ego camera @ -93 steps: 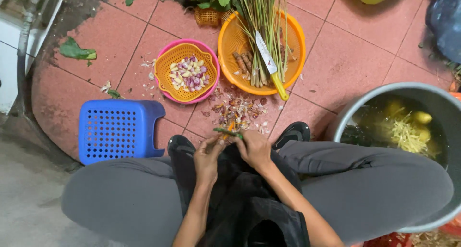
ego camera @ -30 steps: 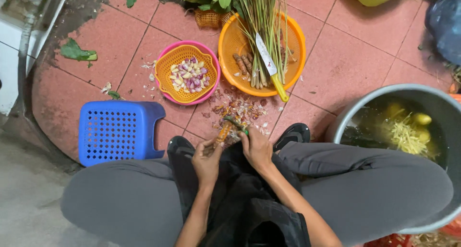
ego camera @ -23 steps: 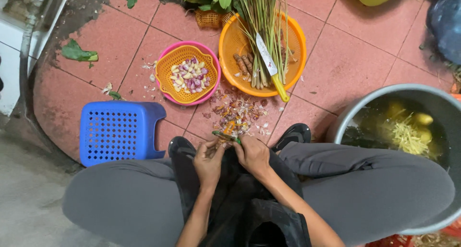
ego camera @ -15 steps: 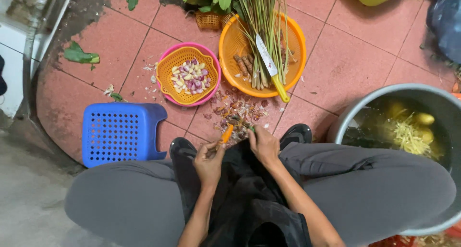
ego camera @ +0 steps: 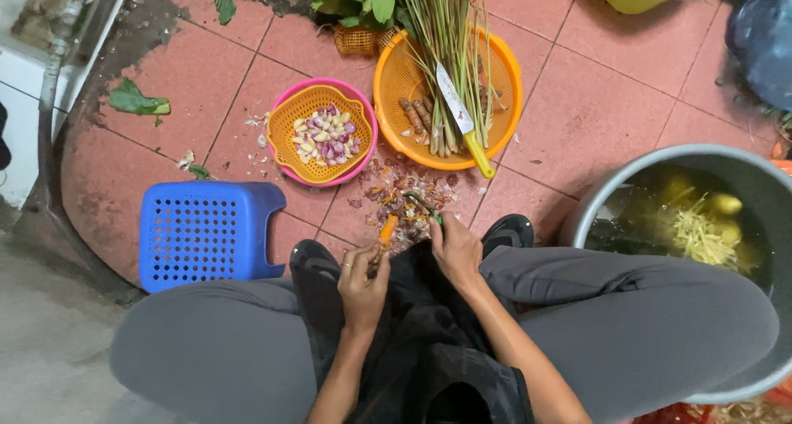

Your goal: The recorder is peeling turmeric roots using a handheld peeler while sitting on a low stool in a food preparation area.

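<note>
I sit low over a red tiled floor with my knees spread. My left hand (ego camera: 363, 282) is closed around a thin orange root (ego camera: 384, 233), its tip pointing away from me. My right hand (ego camera: 453, 247) grips a small dark peeling tool (ego camera: 422, 203) a little to the right of the root, apart from it. Just beyond both hands lies a pile of peelings (ego camera: 402, 196) on the tiles.
An orange basket (ego camera: 506, 84) holds long green stalks, a few roots and a yellow-handled knife (ego camera: 463, 121). A pink-rimmed basket (ego camera: 310, 102) holds small purple and white bulbs. A blue plastic stool (ego camera: 208, 236) stands at left. A grey tub (ego camera: 596, 203) of water with yellow pieces stands at right.
The hands worked the tool along the root above the peelings. They have now drawn apart, the right hand lifting off to the right while the left keeps the root.
</note>
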